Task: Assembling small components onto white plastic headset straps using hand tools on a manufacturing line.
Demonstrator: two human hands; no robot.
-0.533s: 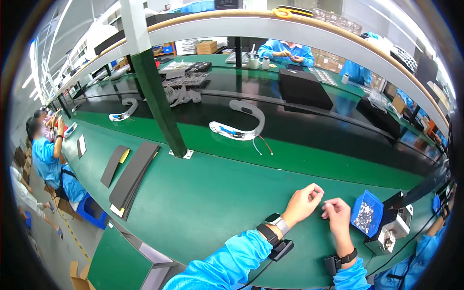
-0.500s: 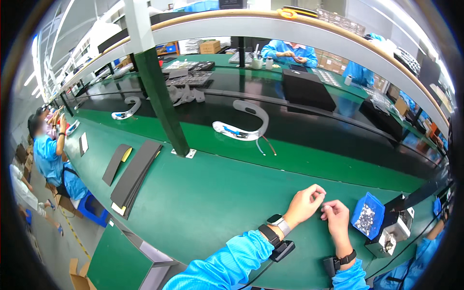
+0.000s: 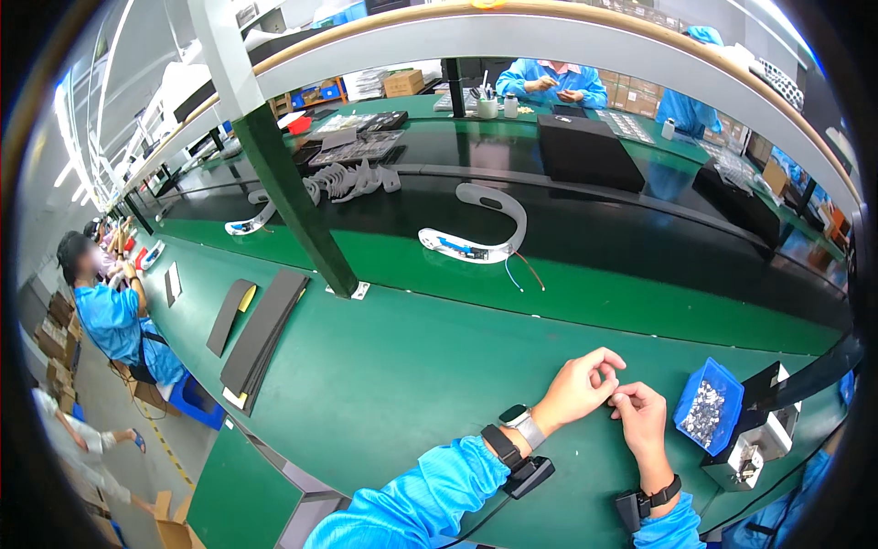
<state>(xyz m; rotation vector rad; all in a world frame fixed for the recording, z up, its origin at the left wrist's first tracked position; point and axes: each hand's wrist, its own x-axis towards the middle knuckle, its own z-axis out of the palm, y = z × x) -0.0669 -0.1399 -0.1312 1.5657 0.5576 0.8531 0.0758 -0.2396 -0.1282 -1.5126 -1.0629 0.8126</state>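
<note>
Above the green bench top (image 3: 412,366), my left hand (image 3: 574,395) and my right hand (image 3: 642,421) meet at the fingertips. The fingers of both are bent into a pinch, and anything between them is too small to make out. To the right of my right hand stands a blue bin (image 3: 686,412) of small metallic parts (image 3: 703,412). Beyond my hands, a white curved band (image 3: 517,215) with blue and dark components and two thin loose wires lies on the dark belt (image 3: 604,238).
A metal device (image 3: 745,457) stands beside the bin. Dark foam strips (image 3: 265,339) lie at the left, near a green post (image 3: 297,201). Grey curved pieces (image 3: 357,181) and a black box (image 3: 590,151) are farther back. Co-workers sit at far left (image 3: 110,311) and across (image 3: 553,82).
The view has shifted slightly. My fingertips have come together from a small gap. The white curved band and grey pieces have moved right along the belt relative to the post.
</note>
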